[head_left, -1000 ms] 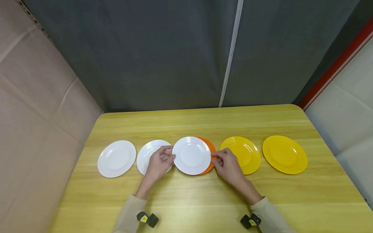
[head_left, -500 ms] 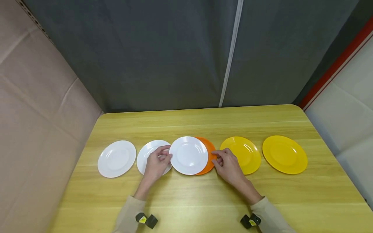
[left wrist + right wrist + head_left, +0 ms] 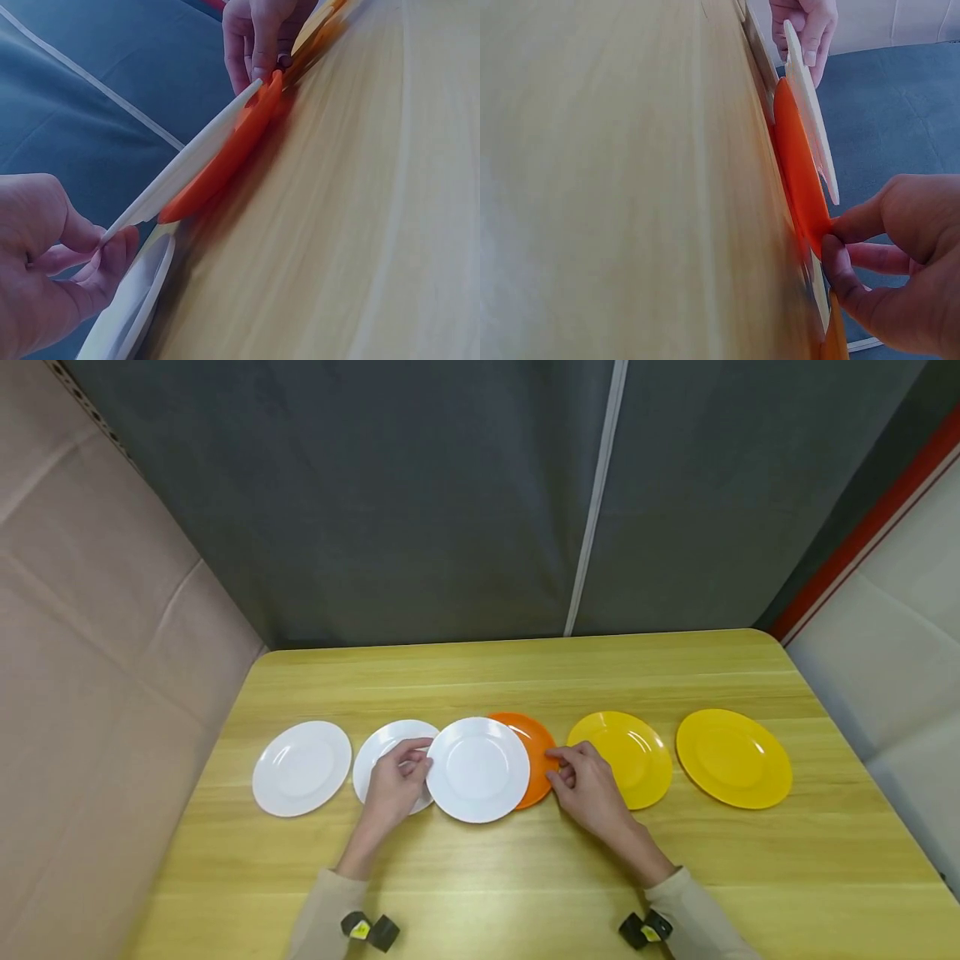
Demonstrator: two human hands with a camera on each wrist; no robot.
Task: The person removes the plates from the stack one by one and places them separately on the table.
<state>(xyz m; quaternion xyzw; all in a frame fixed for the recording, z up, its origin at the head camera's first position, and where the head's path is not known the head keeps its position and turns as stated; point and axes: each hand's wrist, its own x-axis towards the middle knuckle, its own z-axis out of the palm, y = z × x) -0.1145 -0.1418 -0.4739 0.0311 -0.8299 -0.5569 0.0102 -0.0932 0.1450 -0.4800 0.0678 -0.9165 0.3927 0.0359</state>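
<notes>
My left hand (image 3: 396,778) pinches the left rim of a white plate (image 3: 478,770), which is lifted and partly covers an orange plate (image 3: 542,760). In the left wrist view the white plate (image 3: 180,166) is tilted just above the orange one (image 3: 225,166). My right hand (image 3: 588,783) holds the orange plate's right rim between thumb and fingers, as the right wrist view shows with the orange plate (image 3: 801,161). A second white plate (image 3: 386,742) lies on the table under my left hand, and a yellow plate (image 3: 633,760) lies partly behind my right hand.
Another white plate (image 3: 302,768) lies at the far left of the row, and another yellow plate (image 3: 733,758) at the far right. The wooden table (image 3: 495,893) ends at a dark curtain (image 3: 420,510) behind. Pale walls stand at both sides.
The white plate has slid leftward and slightly toward me in my left hand, uncovering more of the orange plate. My right hand no longer touches the white plate's rim and has barely moved.
</notes>
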